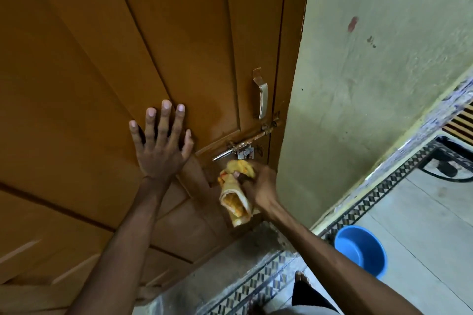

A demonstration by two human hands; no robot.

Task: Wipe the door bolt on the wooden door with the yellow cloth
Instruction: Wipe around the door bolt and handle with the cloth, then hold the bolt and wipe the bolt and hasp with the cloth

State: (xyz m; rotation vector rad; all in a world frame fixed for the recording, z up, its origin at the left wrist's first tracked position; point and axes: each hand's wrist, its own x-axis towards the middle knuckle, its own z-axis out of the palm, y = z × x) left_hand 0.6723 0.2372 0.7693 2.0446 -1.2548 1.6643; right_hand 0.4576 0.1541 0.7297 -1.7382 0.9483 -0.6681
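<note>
While the left hand (161, 144) presses flat and spread on the wooden door (102, 59), the right hand (258, 185) grips the bunched yellow cloth (236, 193) just below the door bolt (247, 142), whose long axis rises rightward toward the wall (371, 71).

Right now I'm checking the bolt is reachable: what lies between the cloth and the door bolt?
Nothing; head view shows only bare door between the cloth in the right hand and the bolt.
</note>
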